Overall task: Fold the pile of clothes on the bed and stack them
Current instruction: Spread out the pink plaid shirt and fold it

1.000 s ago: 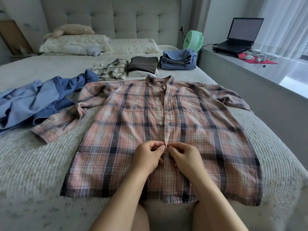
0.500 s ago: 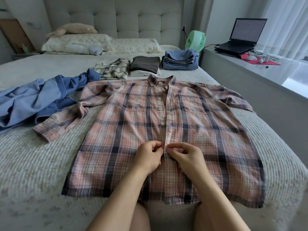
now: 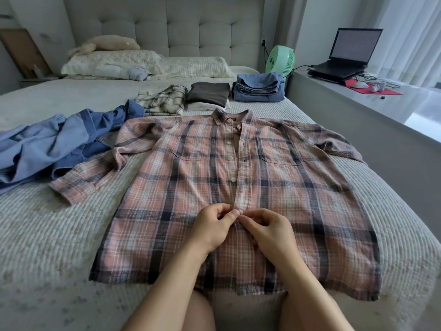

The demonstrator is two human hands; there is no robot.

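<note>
The pink and navy plaid flannel shirt (image 3: pixel 238 199) lies spread front-up on the grey ribbed quilt of the bed (image 3: pixel 47 235), collar toward the headboard, and both hands meet at its button placket low on the front. The left hand (image 3: pixel 211 228) has its thumb and forefinger curled tight on the placket's left edge; the right hand (image 3: pixel 269 231) pinches the other edge, fingertips almost touching, probably around a button, though it is too small to see. Compared with half a second ago, the hands sit at the same spot and the placket above them has parted a little wider, with 4 white buttons showing in the gap. The shirt has 2 chest pockets, its left sleeve stretched flat toward a crumpled blue denim shirt (image 3: pixel 55 144). Beyond the collar sit 3 folded piles: a cream checked shirt (image 3: pixel 162 101), a dark brown folded top (image 3: pixel 207 93) and a stack of blue jeans (image 3: pixel 259 88).
</note>
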